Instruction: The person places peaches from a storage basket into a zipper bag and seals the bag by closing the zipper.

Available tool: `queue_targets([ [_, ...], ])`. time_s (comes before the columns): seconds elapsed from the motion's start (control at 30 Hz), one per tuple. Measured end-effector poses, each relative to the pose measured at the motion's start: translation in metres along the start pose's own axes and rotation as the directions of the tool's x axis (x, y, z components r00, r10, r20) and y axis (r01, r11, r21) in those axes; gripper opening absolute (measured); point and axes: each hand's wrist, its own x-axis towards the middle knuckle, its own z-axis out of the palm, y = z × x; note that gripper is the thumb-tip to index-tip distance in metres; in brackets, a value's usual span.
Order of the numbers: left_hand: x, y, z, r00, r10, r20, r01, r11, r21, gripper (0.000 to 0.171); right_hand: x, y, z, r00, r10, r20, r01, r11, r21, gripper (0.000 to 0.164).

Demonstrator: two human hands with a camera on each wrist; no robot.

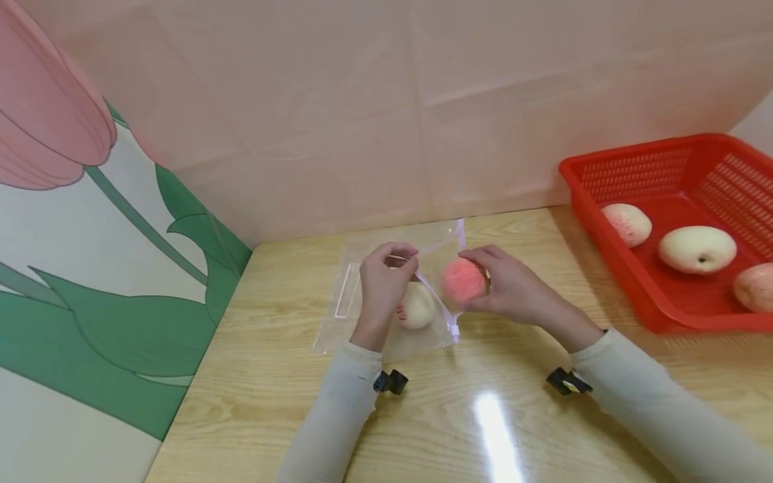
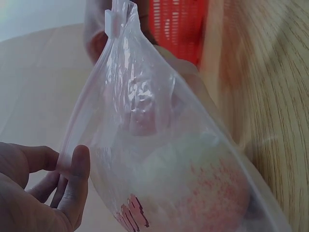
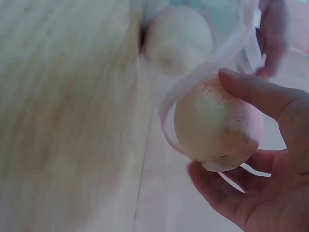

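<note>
A clear zip bag (image 1: 344,332) with a pale purple closure lies on the table, one pale peach (image 1: 418,307) inside it. My left hand (image 1: 384,285) pinches the upper edge of the bag's mouth between thumb and fingers, lifting it, as the left wrist view shows. In my right hand (image 1: 513,287) is a second peach (image 1: 464,280), pink on one side and cream on the other, gripped by thumb and fingertips. This peach sits right at the mouth, the closure strip (image 3: 176,96) curving beside it. A small white slider (image 1: 455,331) is at the near end of the closure.
To the right stands a red plastic basket (image 1: 649,295) holding several more peaches, one of them a pale peach (image 1: 697,249). A pinkish covering (image 1: 338,121) rises behind the table (image 1: 253,402). At left is a wall panel with a printed tulip (image 1: 54,100).
</note>
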Motion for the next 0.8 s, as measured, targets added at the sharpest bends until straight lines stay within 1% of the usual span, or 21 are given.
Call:
queue_targets([
  [0.3, -0.003, 0.0, 0.001, 1.0, 0.012, 0.013, -0.012, 1.0, -0.003, 0.011, 0.002, -0.004, 0.017, 0.999, 0.03, 0.018, -0.03, 0.999, -0.028, 0.084],
  [0.6, -0.006, 0.002, 0.004, 0.999, 0.023, 0.03, -0.022, 0.999, -0.038, 0.011, 0.002, -0.005, 0.021, 0.999, 0.044, 0.021, -0.043, 0.998, -0.038, 0.081],
  [0.7, -0.007, 0.004, 0.005, 0.999, 0.025, 0.032, -0.024, 0.999, -0.038, 0.011, 0.003, -0.004, 0.023, 0.999, 0.024, 0.025, -0.022, 0.998, -0.056, 0.079],
  [0.8, -0.008, 0.004, 0.005, 0.999, 0.025, 0.03, -0.024, 0.999, -0.035, 0.011, 0.005, -0.004, 0.026, 1.0, -0.013, 0.025, 0.015, 0.997, -0.08, 0.076],
])
